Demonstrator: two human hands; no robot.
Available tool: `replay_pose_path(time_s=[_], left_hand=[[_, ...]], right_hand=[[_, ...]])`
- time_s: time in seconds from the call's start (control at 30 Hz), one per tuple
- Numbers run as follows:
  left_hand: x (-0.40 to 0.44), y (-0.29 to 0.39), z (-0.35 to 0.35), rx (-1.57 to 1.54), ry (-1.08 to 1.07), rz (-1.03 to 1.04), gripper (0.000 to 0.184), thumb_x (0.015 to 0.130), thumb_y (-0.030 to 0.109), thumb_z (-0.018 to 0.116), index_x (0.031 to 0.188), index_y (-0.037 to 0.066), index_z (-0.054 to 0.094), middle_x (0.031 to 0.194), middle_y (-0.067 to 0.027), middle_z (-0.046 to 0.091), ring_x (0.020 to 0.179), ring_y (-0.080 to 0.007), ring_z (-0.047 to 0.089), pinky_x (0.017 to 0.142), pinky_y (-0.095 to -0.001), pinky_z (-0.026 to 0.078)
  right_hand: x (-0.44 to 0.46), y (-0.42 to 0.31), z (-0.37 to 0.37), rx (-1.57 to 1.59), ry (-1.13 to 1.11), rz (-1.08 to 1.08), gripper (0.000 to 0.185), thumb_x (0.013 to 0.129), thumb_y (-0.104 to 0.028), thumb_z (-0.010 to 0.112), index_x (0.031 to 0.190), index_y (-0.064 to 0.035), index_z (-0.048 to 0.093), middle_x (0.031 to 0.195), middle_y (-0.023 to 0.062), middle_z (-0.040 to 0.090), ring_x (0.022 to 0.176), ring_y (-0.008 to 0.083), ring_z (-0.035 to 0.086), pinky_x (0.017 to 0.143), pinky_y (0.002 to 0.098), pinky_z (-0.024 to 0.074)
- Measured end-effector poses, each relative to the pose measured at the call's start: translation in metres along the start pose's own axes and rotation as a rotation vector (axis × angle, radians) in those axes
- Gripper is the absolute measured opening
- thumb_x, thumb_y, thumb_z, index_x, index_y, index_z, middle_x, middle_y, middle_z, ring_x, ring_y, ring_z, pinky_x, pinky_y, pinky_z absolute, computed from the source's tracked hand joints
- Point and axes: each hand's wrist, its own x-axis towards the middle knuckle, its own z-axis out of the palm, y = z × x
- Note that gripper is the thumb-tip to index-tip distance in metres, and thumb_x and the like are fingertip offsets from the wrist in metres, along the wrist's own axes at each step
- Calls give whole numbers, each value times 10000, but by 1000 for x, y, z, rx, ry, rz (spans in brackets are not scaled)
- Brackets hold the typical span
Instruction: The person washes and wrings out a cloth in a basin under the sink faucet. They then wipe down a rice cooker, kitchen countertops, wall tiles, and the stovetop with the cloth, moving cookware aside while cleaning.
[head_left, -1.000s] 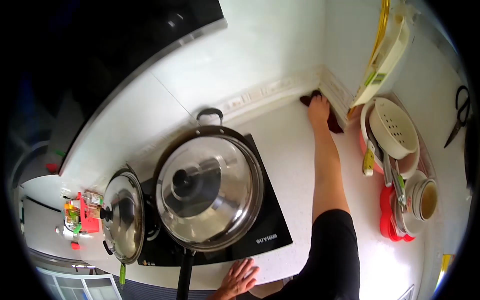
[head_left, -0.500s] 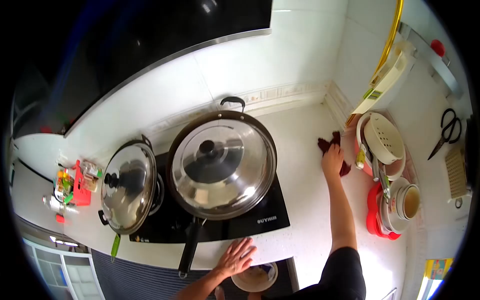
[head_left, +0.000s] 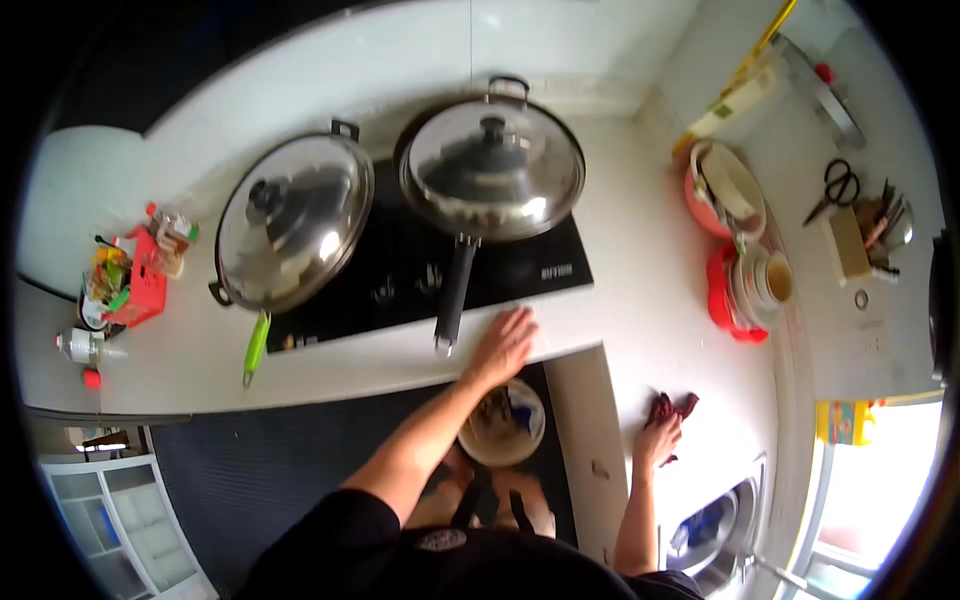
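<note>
My right hand (head_left: 657,440) grips a dark red cloth (head_left: 672,408) on the white counter (head_left: 630,290), just above the sink (head_left: 712,530) at the lower right. Resting flat on the counter's front edge, my left hand (head_left: 503,345) holds nothing, its fingers spread a little. Beyond it is the black cooktop (head_left: 530,262), which carries a long-handled pan under a steel lid (head_left: 470,180). A second lidded pan (head_left: 295,225) stands at its left, with a green handle (head_left: 256,345) pointing toward the front edge.
Bowls and a colander (head_left: 730,185) stand along the right wall, beside a red basin (head_left: 722,290). Scissors (head_left: 838,185) and a utensil holder (head_left: 850,248) hang there. A red basket (head_left: 146,280) with bottles is at the left. Below the counter is a bin (head_left: 500,450).
My right hand has drawn the cloth from the back corner along the counter toward me, near the sink. My left hand stays at the front edge. The view has shifted, showing the sink and floor.
</note>
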Motion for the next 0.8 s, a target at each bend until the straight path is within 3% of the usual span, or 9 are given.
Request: replay_pose_path(time_s=[0.1,0.27,0.33,0.43,0.57,0.67,0.7,0.77,0.8], left_hand=[[-53,16,-25,-106,121,-1,336,821,102,630,1150,54,585,1249,-121,549,1255,-328,442,1068,-514,317],[-247,45,-104,-134,-55,-297,301,851,12,563,1143,61,616,1247,-107,582,1253,-317,472,1035,-433,388],[-354,46,-122,-82,-152,-553,325,856,-9,535,1163,62,616,1263,-126,575,1268,-319,466,1032,-451,390],[-509,55,-157,56,-250,-924,328,867,2,528,1186,43,592,1192,-158,602,1141,-340,543,993,-435,416],[-547,82,-212,-16,-481,-1538,297,921,101,501,1192,6,577,1178,-178,612,1070,-353,577,933,-413,451],[-615,65,-197,4,-544,-1577,328,977,203,429,1207,21,574,1194,-185,609,1075,-350,581,903,-399,468],[-619,69,-197,-30,-464,-1510,340,983,221,414,1211,29,577,1197,-183,610,1074,-349,583,900,-396,470],[-625,80,-194,-84,-278,-1404,368,995,259,384,1217,44,584,1204,-179,613,1074,-346,587,893,-389,474],[-633,85,-185,-87,-299,-1478,365,991,262,402,1227,51,583,1207,-173,614,1076,-339,589,892,-383,475]], right_hand=[[-21,9,4,69,56,16,511,891,-171,513,1362,0,412,1404,196,434,1192,365,488,988,463,422],[-23,-9,-4,-2,92,68,495,886,-187,493,1350,-30,416,1400,162,424,1204,370,463,941,502,425],[-23,-4,0,-20,142,14,476,896,-198,499,1335,-25,431,1389,166,434,1196,371,468,932,501,429],[-23,-5,-3,-5,134,22,453,912,-213,488,1324,-29,445,1382,163,441,1194,370,468,925,499,433],[-22,-6,-5,14,114,37,447,921,-231,466,1326,-41,442,1382,161,439,1205,368,457,926,499,432],[-21,-5,-3,-8,103,21,458,920,-236,463,1333,-40,432,1395,163,424,1224,366,441,935,505,427],[-21,-5,-5,2,81,22,469,917,-238,464,1339,-37,423,1404,168,411,1246,364,420,954,511,414],[-13,6,13,-72,134,-28,420,899,-192,454,1287,-31,452,1332,169,467,1130,373,518,877,511,486],[-13,-1,6,-113,106,-29,372,887,-162,449,1235,-32,480,1217,164,526,1033,378,569,807,516,520]])
